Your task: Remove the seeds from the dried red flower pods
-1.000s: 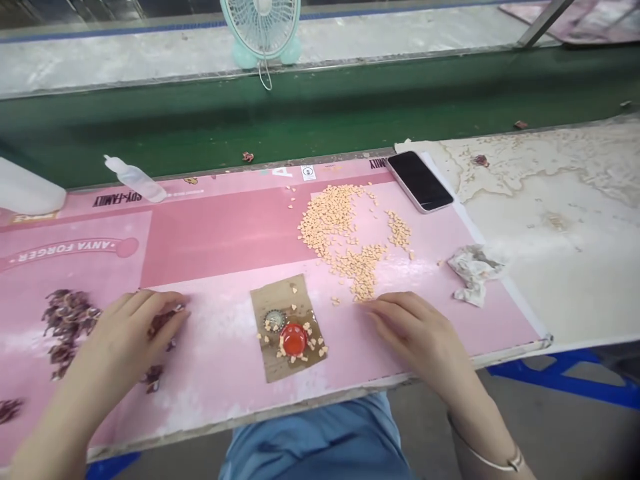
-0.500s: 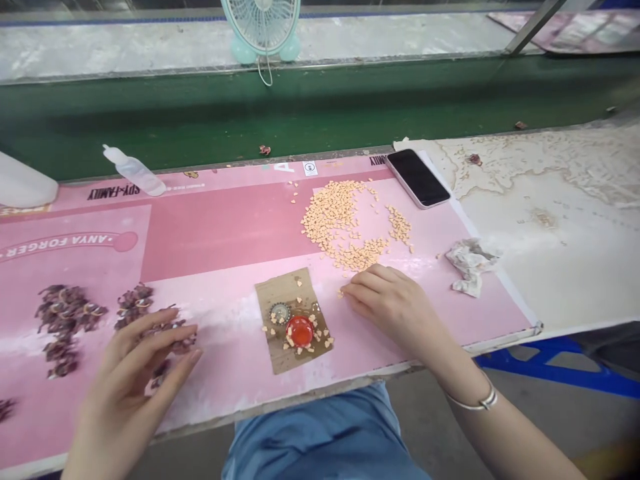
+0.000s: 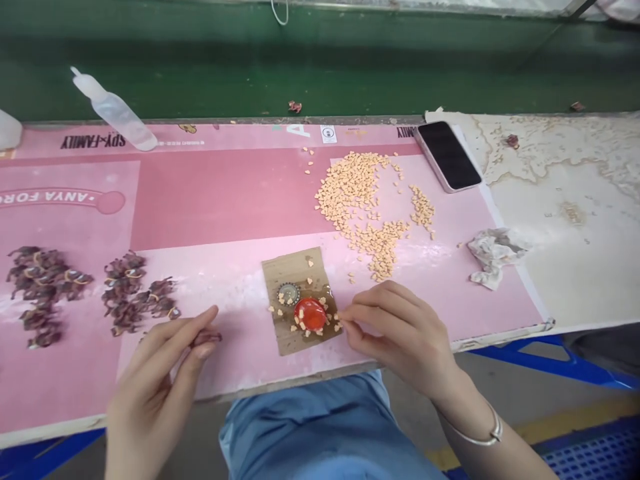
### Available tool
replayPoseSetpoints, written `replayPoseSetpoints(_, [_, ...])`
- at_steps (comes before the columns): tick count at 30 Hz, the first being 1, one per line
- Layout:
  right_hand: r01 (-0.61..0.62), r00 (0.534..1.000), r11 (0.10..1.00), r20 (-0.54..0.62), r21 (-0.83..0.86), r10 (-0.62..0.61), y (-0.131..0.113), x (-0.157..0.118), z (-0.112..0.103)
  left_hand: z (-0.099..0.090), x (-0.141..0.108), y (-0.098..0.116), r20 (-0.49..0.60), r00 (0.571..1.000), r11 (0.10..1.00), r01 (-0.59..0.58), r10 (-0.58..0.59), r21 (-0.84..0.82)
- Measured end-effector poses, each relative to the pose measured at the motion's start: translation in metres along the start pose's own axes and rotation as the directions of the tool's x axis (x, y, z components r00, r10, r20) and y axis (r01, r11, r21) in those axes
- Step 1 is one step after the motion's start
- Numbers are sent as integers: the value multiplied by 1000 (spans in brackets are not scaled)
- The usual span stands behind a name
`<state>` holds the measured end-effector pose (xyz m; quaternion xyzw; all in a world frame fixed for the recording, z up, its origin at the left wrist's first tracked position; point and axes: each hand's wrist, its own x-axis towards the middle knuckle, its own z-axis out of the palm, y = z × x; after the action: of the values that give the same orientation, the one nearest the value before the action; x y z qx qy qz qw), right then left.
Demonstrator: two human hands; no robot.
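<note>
My left hand (image 3: 165, 373) pinches a small dark reddish-brown figure (image 3: 206, 338) between thumb and fingers, just left of the cardboard. Clusters of similar figures (image 3: 125, 290), some with tan bands, lie behind and left of it. My right hand (image 3: 400, 333) has thumb and fingertips pressed together at the cardboard's right edge; whatever they hold is too small to make out. On the brown cardboard piece (image 3: 280, 340) sit a red dish-like cap (image 3: 313, 315) with a wet shine and a metal bottle cap (image 3: 289, 294). Small tan pieces (image 3: 310, 262) lie scattered around both caps.
A spread-out pile of tan pieces (image 3: 350, 183) lies beyond my right hand. Farther right are a phone (image 3: 449, 157) and a crumpled tissue (image 3: 495, 253). A clear squeeze bottle (image 3: 117, 113) rests at the back left, before the green board (image 3: 350, 73).
My left hand has picked up a dark figure and moved right with it. My right hand has drawn from near the tan pile to the cardboard's edge. The view has tilted downward.
</note>
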<state>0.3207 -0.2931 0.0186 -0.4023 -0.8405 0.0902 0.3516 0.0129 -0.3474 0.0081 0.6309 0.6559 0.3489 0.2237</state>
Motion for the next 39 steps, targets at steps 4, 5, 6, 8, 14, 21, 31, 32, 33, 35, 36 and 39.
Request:
replayPoseSetpoints(4, [5,1000,1000,13,1,-5,-11,4,6,18,-2,8,3,994,993,-111,112,-32])
replayPoseSetpoints(5, [9,1000,1000,18,-8,-9,-12,5,7,21,-4,8,28,992,992,-120,122,-46])
replayPoseSetpoints(6, [14,1000,1000,23,-17,-14,-11,5,8,24,-7,7,55,992,992,-109,112,-62])
replayPoseSetpoints(8, [24,999,999,33,-35,-23,-11,5,8,28,-14,7,73,997,993,-20,28,-116])
replayPoseSetpoints(14, [47,998,997,46,-68,-44,-11,6,6,34,-26,25,-47,959,891,241,-279,-385])
replayPoseSetpoints(21, [82,992,990,100,-114,-71,-12,8,1,38,-14,36,24,989,878,139,-144,-457])
replayPoseSetpoints(31, [148,980,976,154,-160,-123,-13,10,-3,42,-12,52,56,975,826,213,-216,-522])
replayPoseSetpoints(32, [145,980,976,159,-159,-120,-13,11,-4,42,-10,53,60,975,822,212,-213,-528])
replayPoseSetpoints(33, [138,981,979,157,-153,-114,-13,12,-5,42,-9,54,67,976,819,211,-207,-533])
replayPoseSetpoints(35, [110,988,987,119,-121,-95,-14,15,-7,42,-7,58,104,977,803,214,-189,-556])
replayPoseSetpoints(36, [88,993,991,90,-101,-79,-16,17,-9,43,-6,60,112,972,781,232,-205,-579])
replayPoseSetpoints(39, [41,999,998,18,-37,-41,-22,20,-14,48,-5,66,155,940,666,327,-305,-671])
